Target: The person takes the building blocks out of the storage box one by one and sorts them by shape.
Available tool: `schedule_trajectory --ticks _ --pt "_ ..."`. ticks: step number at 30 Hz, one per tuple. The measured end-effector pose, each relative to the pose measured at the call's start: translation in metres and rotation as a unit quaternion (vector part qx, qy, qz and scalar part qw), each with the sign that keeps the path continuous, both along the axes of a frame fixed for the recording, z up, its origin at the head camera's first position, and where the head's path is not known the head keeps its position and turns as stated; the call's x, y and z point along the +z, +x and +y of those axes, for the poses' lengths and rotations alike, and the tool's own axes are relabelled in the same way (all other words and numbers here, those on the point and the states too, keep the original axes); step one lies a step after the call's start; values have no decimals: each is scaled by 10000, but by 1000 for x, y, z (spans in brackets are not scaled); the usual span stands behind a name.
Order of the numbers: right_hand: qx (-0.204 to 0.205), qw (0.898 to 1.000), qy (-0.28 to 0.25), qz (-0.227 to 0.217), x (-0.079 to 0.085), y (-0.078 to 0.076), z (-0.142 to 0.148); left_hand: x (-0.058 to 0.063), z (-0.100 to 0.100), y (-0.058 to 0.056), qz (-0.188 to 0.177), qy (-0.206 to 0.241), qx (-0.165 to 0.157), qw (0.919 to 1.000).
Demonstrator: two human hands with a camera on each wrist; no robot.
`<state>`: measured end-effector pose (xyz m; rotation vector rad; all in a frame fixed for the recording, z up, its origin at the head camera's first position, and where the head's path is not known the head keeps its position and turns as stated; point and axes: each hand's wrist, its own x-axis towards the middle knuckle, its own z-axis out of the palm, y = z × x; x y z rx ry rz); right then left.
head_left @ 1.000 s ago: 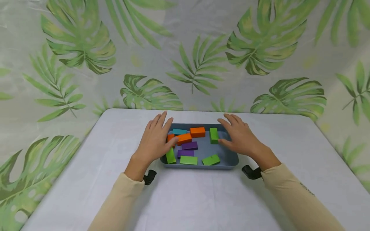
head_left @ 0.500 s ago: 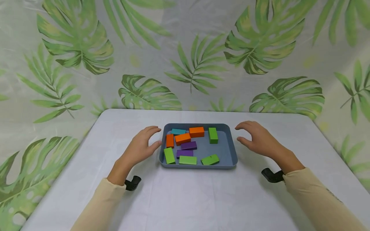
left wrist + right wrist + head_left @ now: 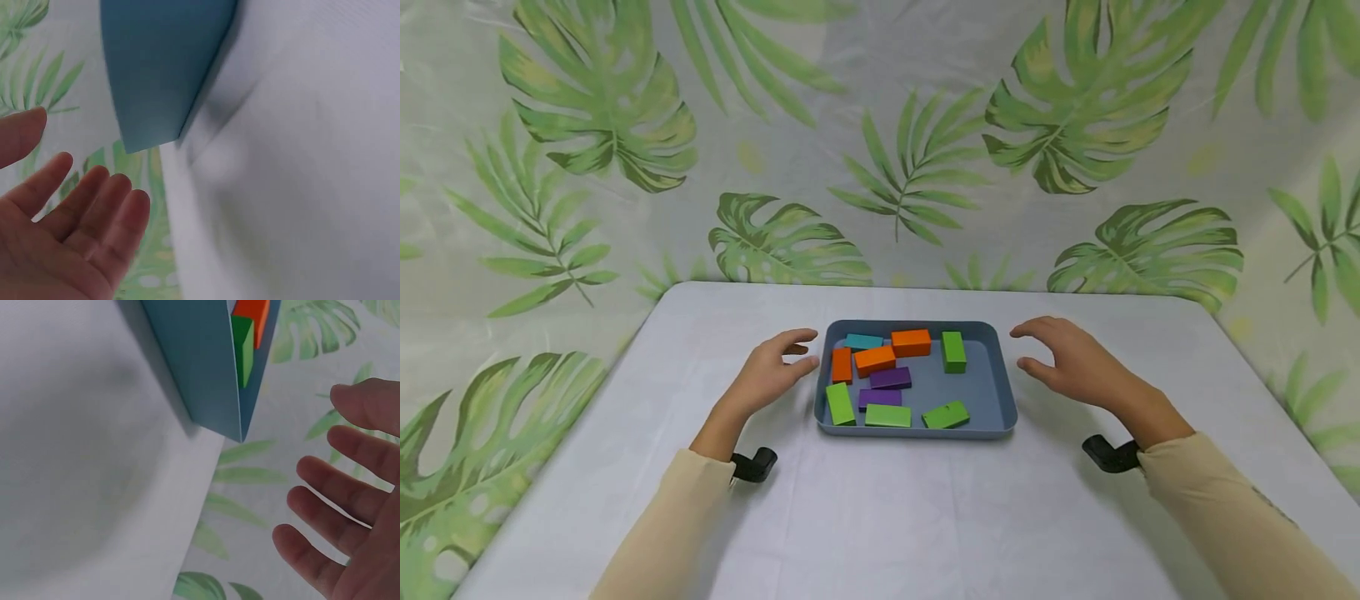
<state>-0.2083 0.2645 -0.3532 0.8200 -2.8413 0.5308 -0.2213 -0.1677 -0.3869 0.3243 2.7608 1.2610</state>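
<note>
A blue-grey rectangular tray [image 3: 981, 392] lies on the table with several coloured blocks inside. Among them are an orange block [image 3: 912, 342], a purple block [image 3: 891, 378], a blue block [image 3: 863, 342] and a green block [image 3: 953, 352]. Just left of the tray is my left hand [image 3: 769, 371], fingers relaxed and nothing in it. On the opposite side my right hand [image 3: 1071, 362] hovers beside the right rim, fingers loosely bent and holding nothing. Both wrist views show the hands apart from the tray wall [image 3: 162, 69], with palm and fingers bare.
The table [image 3: 917, 517] wears a white cloth. Behind it hangs a leaf-patterned backdrop [image 3: 925, 267]. A black wrist mount [image 3: 756, 465] sits under the left wrist, and another black mount [image 3: 1111, 454] under the right.
Both hands have moved outward from over the tray to its left and right sides, uncovering the blocks. In the last half second the left hand's fingers shift slightly; the tray's blocks keep their places.
</note>
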Motion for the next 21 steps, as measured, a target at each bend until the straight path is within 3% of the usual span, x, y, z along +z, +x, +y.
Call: schedule_trajectory --ticks 4,10,15,21 --pt "-17 9996 132 -246 -1 -3 -4 -7 0 -10 -809 660 141 9944" --pt "-5 9986 210 -482 -3 -3 -9 -22 0 -20 -1663 1694 -8 9714" --pt "-67 9968 304 -741 -6 -3 -9 -30 1 -20 -1856 1938 -321 9628" --pt "-16 9968 322 -728 -6 -5 -8 -32 3 -22 -1846 2117 -279 9593"
